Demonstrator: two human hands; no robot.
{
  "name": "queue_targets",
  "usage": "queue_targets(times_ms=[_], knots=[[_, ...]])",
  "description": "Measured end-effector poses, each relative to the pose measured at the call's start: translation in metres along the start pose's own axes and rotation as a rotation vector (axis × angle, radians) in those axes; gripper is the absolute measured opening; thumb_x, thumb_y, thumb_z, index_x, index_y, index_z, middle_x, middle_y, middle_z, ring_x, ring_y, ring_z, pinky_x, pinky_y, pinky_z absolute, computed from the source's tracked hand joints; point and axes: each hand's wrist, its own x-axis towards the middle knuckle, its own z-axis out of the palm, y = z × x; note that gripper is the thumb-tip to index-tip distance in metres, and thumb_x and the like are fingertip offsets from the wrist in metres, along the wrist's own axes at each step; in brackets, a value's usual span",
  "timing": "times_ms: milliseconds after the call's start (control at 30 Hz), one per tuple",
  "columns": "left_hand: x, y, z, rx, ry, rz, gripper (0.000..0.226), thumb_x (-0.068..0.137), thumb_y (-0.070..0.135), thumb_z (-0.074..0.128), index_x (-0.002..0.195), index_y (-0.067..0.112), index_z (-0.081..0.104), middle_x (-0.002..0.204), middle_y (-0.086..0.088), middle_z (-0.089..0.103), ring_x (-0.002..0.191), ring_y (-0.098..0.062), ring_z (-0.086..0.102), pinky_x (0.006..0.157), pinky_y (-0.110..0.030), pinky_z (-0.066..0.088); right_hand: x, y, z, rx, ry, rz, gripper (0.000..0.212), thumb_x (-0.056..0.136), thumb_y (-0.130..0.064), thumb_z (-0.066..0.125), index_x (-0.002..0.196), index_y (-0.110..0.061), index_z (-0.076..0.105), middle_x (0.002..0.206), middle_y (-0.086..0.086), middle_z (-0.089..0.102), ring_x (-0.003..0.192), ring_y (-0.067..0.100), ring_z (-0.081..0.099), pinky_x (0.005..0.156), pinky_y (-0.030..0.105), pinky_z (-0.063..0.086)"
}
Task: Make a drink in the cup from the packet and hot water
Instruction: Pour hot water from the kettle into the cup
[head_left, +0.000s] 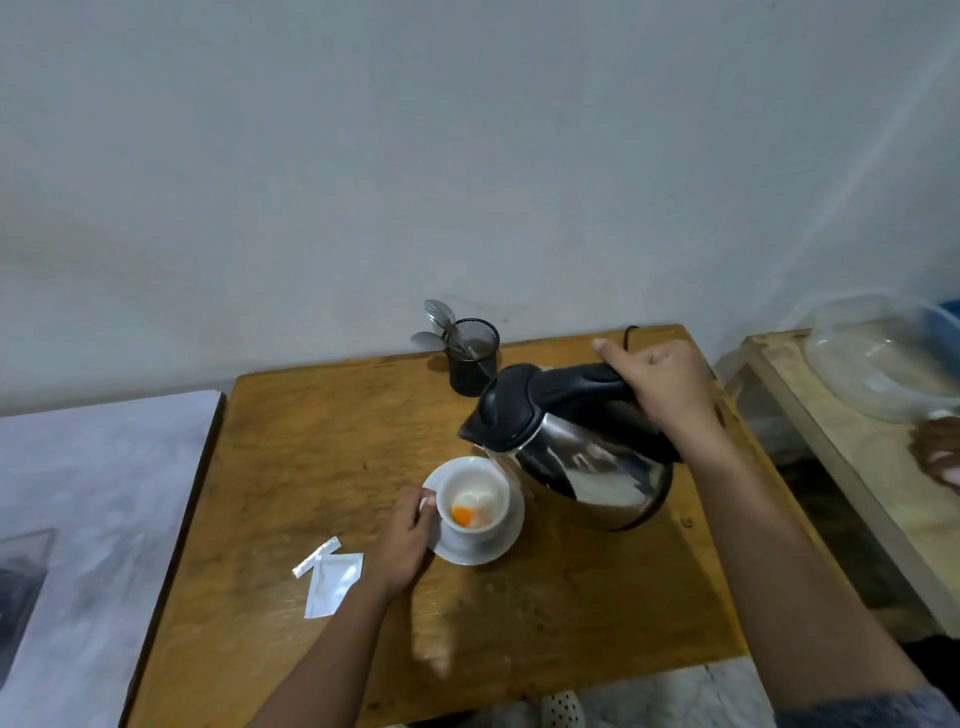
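Note:
A white cup stands on a white saucer in the middle of the wooden table. White and orange powder lies in the cup's bottom. My left hand holds the cup at its left side. My right hand grips the black handle of a steel kettle, which is tilted with its spout right over the cup's rim. A torn white packet and its torn-off strip lie on the table left of my left hand.
A black mesh holder with spoons stands at the table's back edge by the wall. A clear plastic bowl sits on a wooden shelf at the right, where another person's hand shows. A pale surface adjoins the table's left side.

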Motion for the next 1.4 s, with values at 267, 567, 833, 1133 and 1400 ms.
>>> queue_targets(times_ms=[267,567,833,1133,1400], knots=[[0.002,-0.004,-0.001,0.014,-0.009,-0.004,0.019,0.097,0.030,0.038,0.094,0.023,0.055,0.097,-0.003,0.059,0.087,-0.013,0.052,0.073,-0.031,0.041,-0.006,-0.019,0.007,-0.276,-0.218,-0.104,0.066,0.080,-0.051,0.059,0.034,-0.019,0.024,0.034,-0.006,0.023,0.033,0.016,0.024,0.050,0.027,0.030],[0.001,-0.002,0.001,0.019,0.010,-0.022,0.019,0.097,0.029,0.037,0.093,0.027,0.055,0.101,-0.004,0.060,0.092,-0.017,0.054,0.078,-0.033,0.043,0.003,-0.043,0.017,-0.572,-0.298,-0.179,0.060,0.077,-0.054,0.056,0.037,-0.020,0.027,0.036,-0.005,0.025,0.037,0.015,0.031,0.049,0.026,0.028],[-0.001,0.004,0.003,-0.006,0.028,-0.027,0.021,0.097,0.025,0.037,0.099,0.017,0.056,0.103,-0.007,0.060,0.094,-0.019,0.054,0.079,-0.031,0.042,0.006,-0.049,0.023,-0.619,-0.328,-0.232,0.057,0.077,-0.052,0.056,0.038,-0.020,0.030,0.038,-0.005,0.028,0.041,0.016,0.035,0.050,0.027,0.029],[-0.003,0.006,0.003,-0.001,0.041,-0.040,0.024,0.098,0.027,0.036,0.104,0.015,0.056,0.106,-0.007,0.060,0.093,-0.014,0.053,0.073,-0.024,0.042,0.008,-0.051,0.019,-0.642,-0.320,-0.241,0.056,0.077,-0.054,0.056,0.039,-0.018,0.035,0.039,-0.003,0.033,0.045,0.017,0.041,0.049,0.027,0.030],[-0.003,0.010,0.004,0.021,0.044,-0.055,0.024,0.098,0.026,0.035,0.106,0.016,0.055,0.108,-0.007,0.058,0.094,-0.015,0.052,0.077,-0.027,0.040,0.007,-0.051,0.016,-0.632,-0.327,-0.265,0.056,0.078,-0.054,0.055,0.040,-0.019,0.034,0.039,-0.004,0.031,0.043,0.016,0.039,0.049,0.026,0.029]])
